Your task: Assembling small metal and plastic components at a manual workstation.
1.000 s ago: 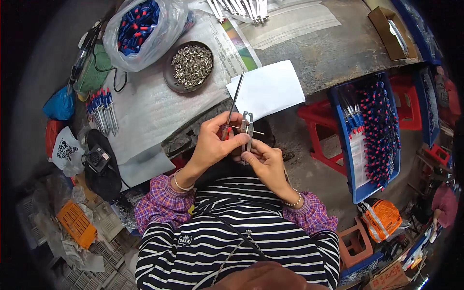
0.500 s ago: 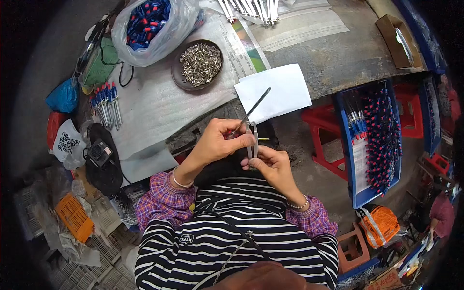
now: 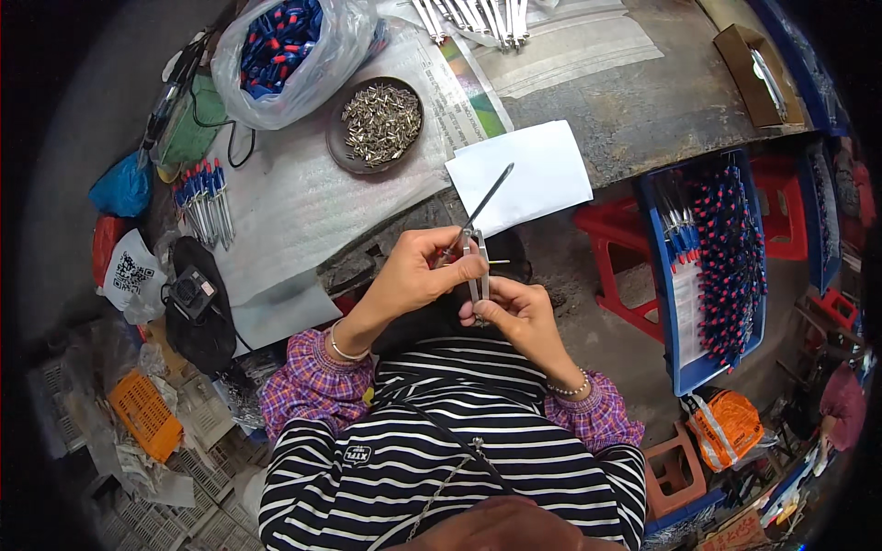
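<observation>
My left hand [image 3: 424, 264] is closed around a dark, slim screwdriver [image 3: 491, 196], its flat tip pointing up and to the right. The same thumb presses against a two-legged silver metal part [image 3: 474, 268]. Lower down, my right hand [image 3: 520, 317] pinches the bottom end of that part between thumb and fingers. A thin yellowish pin [image 3: 499, 263] sticks out just right of the metal part. Both hands are above my lap, in front of the bench edge. The screwdriver's handle is mostly hidden in my left palm.
Beyond the hands lie white paper [image 3: 533, 174] and a bowl of small metal pins [image 3: 342, 151]. A plastic bag of blue-red parts [image 3: 344, 55] stands at the back left, near a bundle of blue-handled tools [image 3: 204, 202]. At right, a blue tray [image 3: 684, 372] sits by red stools [image 3: 606, 243].
Both hands keep nearly the same place and grip. The metal part and the screwdriver tip have shifted only very slightly.
</observation>
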Demonstrator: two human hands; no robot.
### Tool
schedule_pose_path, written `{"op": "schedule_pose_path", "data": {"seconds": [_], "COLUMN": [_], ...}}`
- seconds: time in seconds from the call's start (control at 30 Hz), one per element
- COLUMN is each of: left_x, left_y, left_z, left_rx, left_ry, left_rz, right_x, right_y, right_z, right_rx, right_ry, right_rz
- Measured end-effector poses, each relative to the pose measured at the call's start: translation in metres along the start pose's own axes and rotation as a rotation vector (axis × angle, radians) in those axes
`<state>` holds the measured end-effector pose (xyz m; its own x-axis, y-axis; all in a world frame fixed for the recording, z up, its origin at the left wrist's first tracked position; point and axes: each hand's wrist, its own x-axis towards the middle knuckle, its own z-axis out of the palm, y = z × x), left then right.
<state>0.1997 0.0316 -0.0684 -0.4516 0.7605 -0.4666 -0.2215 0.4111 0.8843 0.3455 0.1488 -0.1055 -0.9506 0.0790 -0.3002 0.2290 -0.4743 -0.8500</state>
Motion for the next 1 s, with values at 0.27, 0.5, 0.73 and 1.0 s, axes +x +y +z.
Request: {"op": "schedule_pose_path", "data": {"seconds": [0.27, 0.5, 0.73, 1.0], "left_x": [-0.001, 0.003, 0.003, 0.001], "left_y": [0.001, -0.007, -0.003, -0.005], "left_z": [0.003, 0.005, -0.006, 0.0], "left_rx": [-0.11, 0.022, 0.087, 0.024], "left_ry": [0.053, 0.045, -0.063, 0.034], "left_rz": [0.001, 0.171, 0.014, 0.142], "right_x": [0.0, 0.0, 0.001, 0.0], "right_y": [0.001, 0.0, 0.002, 0.003], "right_z": [0.0, 0.003, -0.002, 0.0], "right_rx": [-0.02, -0.02, -0.086, -0.027], "right_ry": [0.034, 0.06, 0.022, 0.058], "right_rz": [0.002, 0.006, -0.029, 0.009]}}
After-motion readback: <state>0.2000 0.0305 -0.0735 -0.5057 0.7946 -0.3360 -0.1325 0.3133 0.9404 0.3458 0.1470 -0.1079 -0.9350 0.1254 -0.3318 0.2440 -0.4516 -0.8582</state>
